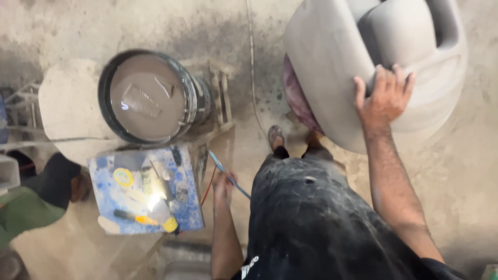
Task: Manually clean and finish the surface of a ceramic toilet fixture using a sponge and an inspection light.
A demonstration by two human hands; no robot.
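The fingers [224,179] of the left hand [223,187] were curled shut around one thin blue-handled tool [228,176], held low beside the leg with its tip slanting toward the far left, apparently kept ready while the other hand worked. Starting at the left, one round dark bucket filled with smooth grey liquid [148,98] stood on the dusty floor [467,171], and near it one blue paint-spattered board [145,192] served as a small bench, carrying one yellow roll of tape [123,177] and one yellow-handled scraper [148,220], both within reach of that hand. To the right, the right hand [384,98] lay spread open and flat on one large rounded grey moulded form [363,67], fingers pressing its curved edge, seemingly to steady it upright. Two sandalled feet [275,136] stood just below it.
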